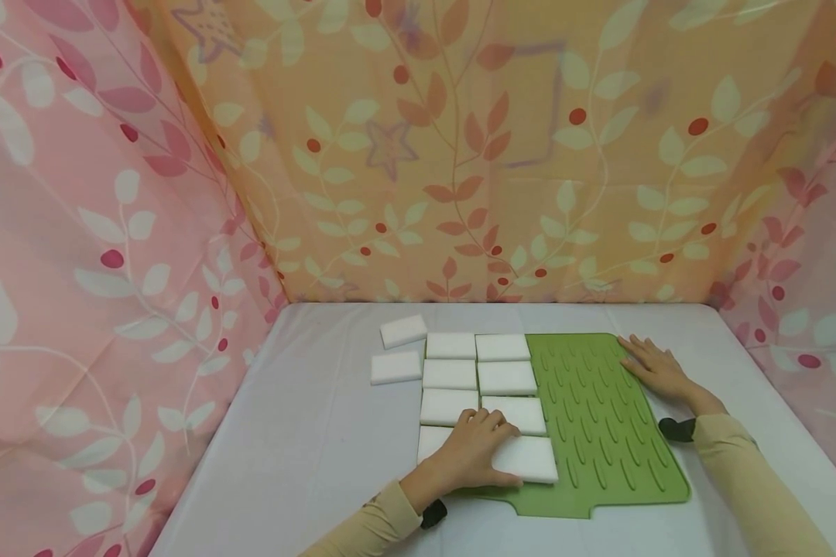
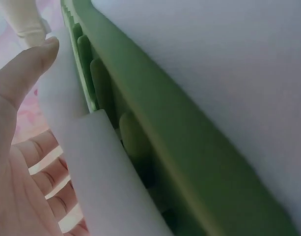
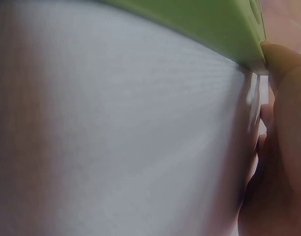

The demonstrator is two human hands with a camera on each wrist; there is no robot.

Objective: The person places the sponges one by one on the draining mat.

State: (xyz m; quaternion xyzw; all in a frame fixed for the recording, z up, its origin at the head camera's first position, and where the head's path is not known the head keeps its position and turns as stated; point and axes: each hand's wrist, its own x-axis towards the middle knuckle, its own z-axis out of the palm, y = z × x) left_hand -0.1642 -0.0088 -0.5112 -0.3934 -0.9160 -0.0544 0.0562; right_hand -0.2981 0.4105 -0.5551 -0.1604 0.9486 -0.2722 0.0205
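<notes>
A green ridged drying mat (image 1: 599,418) lies on the table. White sponge-like blocks (image 1: 449,374) lie flat on its left part in two columns. At the front of the second column, my left hand (image 1: 463,452) spans a white block (image 1: 536,458), thumb at its near edge and bent fingers toward its far edge. The left wrist view shows the thumb (image 2: 42,56) against a block's near edge and the fingers beyond. My right hand (image 1: 662,371) rests at the mat's upper right edge, fingers extended; in the right wrist view its thumb (image 3: 283,59) touches the mat's corner.
Two more white blocks, one tilted (image 1: 403,331) and one nearer (image 1: 395,367), lie on the white tablecloth (image 1: 306,433) left of the mat. Patterned curtains (image 1: 453,155) enclose the table at the back and sides.
</notes>
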